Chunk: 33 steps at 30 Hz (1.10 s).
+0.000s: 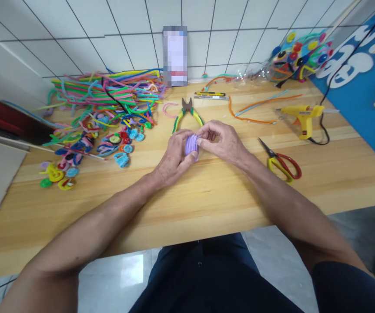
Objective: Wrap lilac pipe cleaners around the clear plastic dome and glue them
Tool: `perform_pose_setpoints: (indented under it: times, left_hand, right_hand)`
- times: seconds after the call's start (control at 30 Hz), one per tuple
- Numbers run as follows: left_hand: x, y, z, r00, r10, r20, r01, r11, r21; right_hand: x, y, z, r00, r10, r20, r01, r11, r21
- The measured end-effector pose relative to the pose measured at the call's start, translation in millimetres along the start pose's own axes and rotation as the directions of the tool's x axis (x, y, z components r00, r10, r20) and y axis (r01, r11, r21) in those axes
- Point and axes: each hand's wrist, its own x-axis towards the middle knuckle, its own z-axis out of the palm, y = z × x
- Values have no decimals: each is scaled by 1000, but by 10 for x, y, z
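Note:
A coil of purple pipe cleaner (192, 146) is held over the middle of the table between both hands. My left hand (175, 152) is closed round it, thumb in front and fingers behind. With thumb and fingertips pinched, my right hand (220, 139) grips the coil's upper right side, where a short strand seems to lie. Just behind the hands, pliers (187, 111) with green and yellow handles lie with their jaws pointing away. Part of their handles is hidden by my hands.
Pipe cleaners (109, 93) are heaped at the back left, with small twisted pieces (122, 159) before them. Scissors (279, 161) and a yellow glue gun (301, 117) lie right. A utility knife (210, 94) lies behind the pliers; a phone (175, 56) leans on the wall.

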Motion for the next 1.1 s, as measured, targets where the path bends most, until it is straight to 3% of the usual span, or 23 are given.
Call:
perform_pose_setpoints:
  times: [0.17,0.43,0.93,1.1]
  left_hand:
    - [17,0,1,1000,24,2,-24,1000,13]
    - [18,15,-20,1000,3,30,0,995,-99]
    - [14,40,-6,981,-189,38,192,941,-278]
    - [26,36,-32,976,-211,46,216,948,-234]
  right_hand:
    - [5,-19,14,1000,19,-14,-19,1000,11]
    - [2,-29,7,999,39,-4,-39,999,36]
    - [-1,-29,14,999,39,8,-39,999,31]
    - [0,-36,16,999,46,5,-46,998,37]
